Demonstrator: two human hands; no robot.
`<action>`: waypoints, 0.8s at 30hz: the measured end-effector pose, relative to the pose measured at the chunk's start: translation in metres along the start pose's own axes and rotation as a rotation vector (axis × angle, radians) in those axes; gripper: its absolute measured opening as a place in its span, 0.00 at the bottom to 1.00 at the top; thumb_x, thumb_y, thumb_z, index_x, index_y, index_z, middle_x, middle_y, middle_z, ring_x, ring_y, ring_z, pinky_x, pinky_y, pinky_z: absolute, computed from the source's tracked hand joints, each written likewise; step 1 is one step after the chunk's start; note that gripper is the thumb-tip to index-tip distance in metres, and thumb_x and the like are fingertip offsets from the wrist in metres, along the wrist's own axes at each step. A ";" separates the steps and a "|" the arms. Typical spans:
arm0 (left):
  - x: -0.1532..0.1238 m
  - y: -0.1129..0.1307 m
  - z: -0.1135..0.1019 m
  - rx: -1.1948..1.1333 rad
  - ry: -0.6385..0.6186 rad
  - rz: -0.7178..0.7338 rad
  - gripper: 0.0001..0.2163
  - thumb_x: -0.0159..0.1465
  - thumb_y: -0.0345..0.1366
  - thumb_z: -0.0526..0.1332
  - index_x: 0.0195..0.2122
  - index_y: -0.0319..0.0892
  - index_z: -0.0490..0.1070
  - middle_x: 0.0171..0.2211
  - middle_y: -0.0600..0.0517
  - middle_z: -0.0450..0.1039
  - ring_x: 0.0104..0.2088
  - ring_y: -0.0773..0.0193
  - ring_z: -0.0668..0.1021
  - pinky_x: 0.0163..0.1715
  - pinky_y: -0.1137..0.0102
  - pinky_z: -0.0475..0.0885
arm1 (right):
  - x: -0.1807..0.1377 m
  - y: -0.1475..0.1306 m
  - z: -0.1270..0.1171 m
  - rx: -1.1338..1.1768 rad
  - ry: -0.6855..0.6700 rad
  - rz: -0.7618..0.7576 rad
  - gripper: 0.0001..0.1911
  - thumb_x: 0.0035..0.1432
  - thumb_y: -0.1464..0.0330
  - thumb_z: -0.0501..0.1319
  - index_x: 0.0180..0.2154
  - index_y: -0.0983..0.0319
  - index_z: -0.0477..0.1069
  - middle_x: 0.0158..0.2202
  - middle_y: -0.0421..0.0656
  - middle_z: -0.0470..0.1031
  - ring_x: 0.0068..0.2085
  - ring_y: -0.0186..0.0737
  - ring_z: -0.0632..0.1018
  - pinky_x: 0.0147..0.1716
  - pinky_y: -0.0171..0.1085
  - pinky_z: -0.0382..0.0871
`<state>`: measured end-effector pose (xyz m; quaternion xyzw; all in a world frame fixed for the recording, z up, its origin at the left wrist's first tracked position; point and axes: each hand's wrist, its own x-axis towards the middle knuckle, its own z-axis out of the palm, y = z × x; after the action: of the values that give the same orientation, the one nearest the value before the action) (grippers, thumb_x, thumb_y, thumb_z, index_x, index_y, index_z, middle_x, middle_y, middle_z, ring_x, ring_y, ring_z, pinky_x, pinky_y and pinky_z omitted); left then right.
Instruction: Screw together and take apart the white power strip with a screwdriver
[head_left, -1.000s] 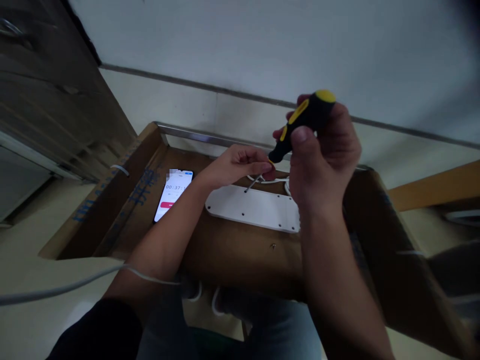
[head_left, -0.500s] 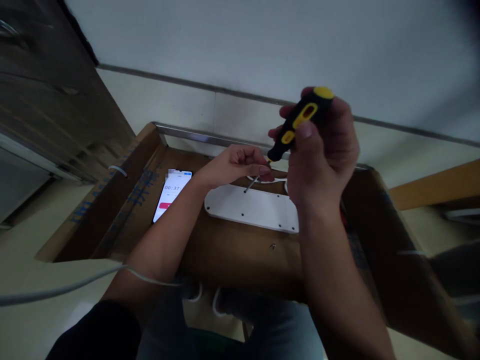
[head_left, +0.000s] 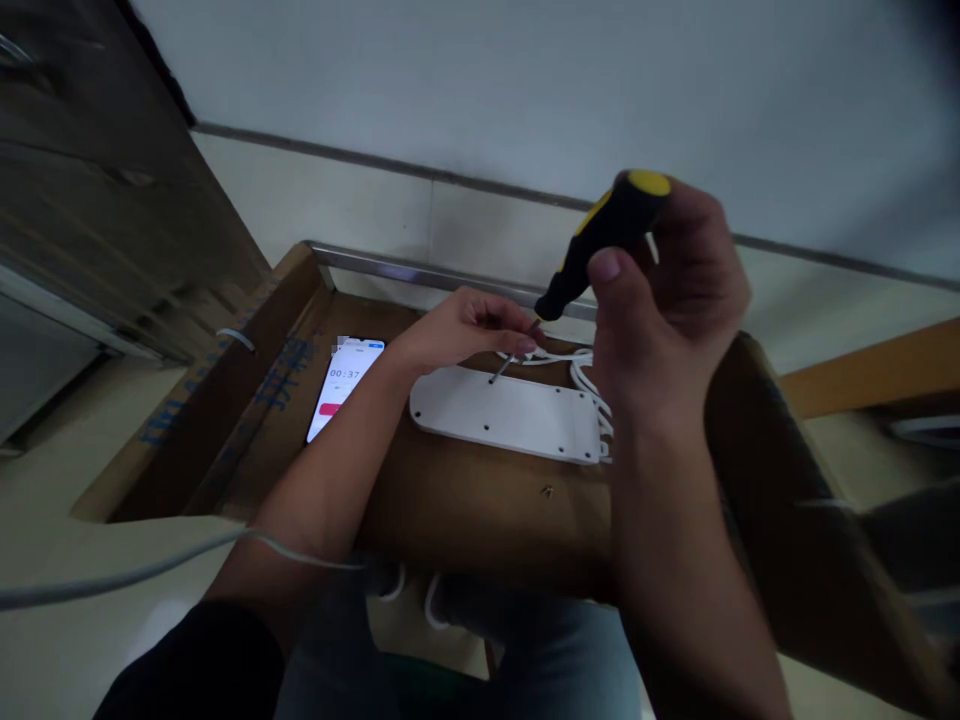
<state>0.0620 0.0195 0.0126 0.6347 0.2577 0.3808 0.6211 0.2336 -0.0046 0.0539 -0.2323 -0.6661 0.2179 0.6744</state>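
Observation:
A black and yellow screwdriver (head_left: 600, 240) slants down to the left, its handle gripped by my right hand (head_left: 667, 300). My left hand (head_left: 487, 325) pinches the metal shaft between thumb and fingers, just below the handle. The tip meets a screw hole near the upper edge of a white power strip (head_left: 517, 415), which lies with its flat, holed side up. Whether a screw sits in that hole is hidden. A few small screws (head_left: 547, 491) lie on the cardboard in front of the strip.
A cardboard box (head_left: 465, 500) with raised side walls bears everything. A phone (head_left: 345, 385) showing a timer lies left, partly behind my left forearm. White cable (head_left: 585, 375) coils behind the strip's right end. A grey cord (head_left: 150, 572) crosses at lower left. The wall stands behind.
My right hand has shifted slightly right and turned the screwdriver handle, its fingers loosening around it. More of the strip's right end and cable shows. My left hand stays on the shaft.

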 end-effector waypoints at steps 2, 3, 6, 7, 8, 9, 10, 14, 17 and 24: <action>0.000 0.000 0.001 -0.019 -0.006 0.010 0.13 0.54 0.40 0.77 0.33 0.39 0.77 0.32 0.54 0.80 0.34 0.70 0.79 0.43 0.70 0.75 | -0.001 -0.002 0.001 -0.051 0.032 -0.027 0.22 0.55 0.57 0.73 0.51 0.52 0.76 0.48 0.39 0.74 0.42 0.32 0.76 0.43 0.33 0.78; 0.000 0.000 0.001 -0.023 -0.016 0.020 0.13 0.54 0.39 0.76 0.33 0.39 0.76 0.31 0.54 0.79 0.33 0.70 0.79 0.42 0.70 0.75 | -0.001 -0.003 0.001 -0.073 0.040 -0.024 0.22 0.55 0.56 0.73 0.50 0.52 0.77 0.48 0.40 0.74 0.43 0.33 0.76 0.44 0.33 0.78; 0.000 -0.002 0.000 -0.015 -0.065 0.071 0.13 0.58 0.40 0.74 0.33 0.39 0.74 0.30 0.54 0.79 0.33 0.69 0.80 0.39 0.70 0.75 | -0.002 -0.004 -0.001 -0.054 0.012 0.038 0.19 0.60 0.50 0.68 0.49 0.50 0.78 0.50 0.39 0.75 0.48 0.36 0.77 0.46 0.35 0.79; 0.000 -0.002 -0.001 -0.004 -0.074 0.088 0.13 0.59 0.40 0.73 0.33 0.39 0.73 0.30 0.53 0.79 0.33 0.68 0.80 0.40 0.70 0.75 | -0.001 -0.003 -0.002 -0.007 -0.012 0.065 0.18 0.62 0.50 0.66 0.50 0.48 0.78 0.53 0.38 0.74 0.50 0.36 0.77 0.46 0.36 0.80; 0.000 -0.001 -0.002 0.010 -0.079 0.100 0.13 0.61 0.41 0.72 0.33 0.39 0.73 0.30 0.52 0.79 0.34 0.68 0.80 0.40 0.69 0.75 | -0.001 -0.002 -0.003 0.044 -0.031 0.084 0.18 0.63 0.51 0.64 0.51 0.47 0.77 0.56 0.37 0.73 0.52 0.37 0.77 0.47 0.37 0.81; -0.001 0.000 -0.002 0.026 -0.084 0.111 0.13 0.62 0.42 0.71 0.33 0.39 0.72 0.31 0.51 0.80 0.35 0.68 0.80 0.41 0.69 0.75 | 0.000 0.000 -0.003 0.089 -0.034 0.083 0.17 0.63 0.53 0.65 0.52 0.49 0.77 0.57 0.36 0.71 0.52 0.37 0.77 0.47 0.38 0.82; -0.002 0.001 -0.002 0.043 -0.094 0.113 0.13 0.63 0.42 0.70 0.33 0.39 0.72 0.31 0.51 0.80 0.35 0.68 0.80 0.42 0.68 0.74 | 0.002 0.002 -0.003 0.120 -0.026 0.072 0.17 0.62 0.55 0.67 0.51 0.51 0.77 0.56 0.37 0.72 0.51 0.36 0.78 0.45 0.37 0.82; -0.001 0.000 0.004 0.041 -0.093 0.077 0.14 0.60 0.43 0.73 0.35 0.39 0.72 0.33 0.53 0.78 0.36 0.69 0.79 0.41 0.69 0.73 | 0.005 0.004 0.005 0.048 0.119 -0.064 0.22 0.50 0.63 0.76 0.41 0.61 0.69 0.36 0.38 0.68 0.34 0.24 0.70 0.33 0.26 0.74; 0.003 -0.005 0.010 0.018 -0.032 0.050 0.18 0.54 0.44 0.76 0.31 0.40 0.70 0.29 0.56 0.73 0.32 0.71 0.76 0.35 0.72 0.70 | 0.003 0.000 0.011 -0.041 0.187 -0.169 0.21 0.51 0.67 0.76 0.38 0.62 0.65 0.33 0.37 0.62 0.33 0.22 0.65 0.32 0.23 0.68; 0.003 -0.001 0.000 0.071 0.021 0.029 0.19 0.51 0.45 0.78 0.27 0.39 0.72 0.27 0.54 0.75 0.30 0.70 0.75 0.35 0.72 0.71 | -0.005 -0.008 0.007 0.118 -0.112 0.022 0.17 0.70 0.61 0.58 0.57 0.52 0.72 0.58 0.39 0.69 0.57 0.35 0.76 0.48 0.36 0.80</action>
<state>0.0642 0.0220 0.0119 0.6559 0.2684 0.3869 0.5900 0.2264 -0.0140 0.0544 -0.1870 -0.6863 0.2769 0.6460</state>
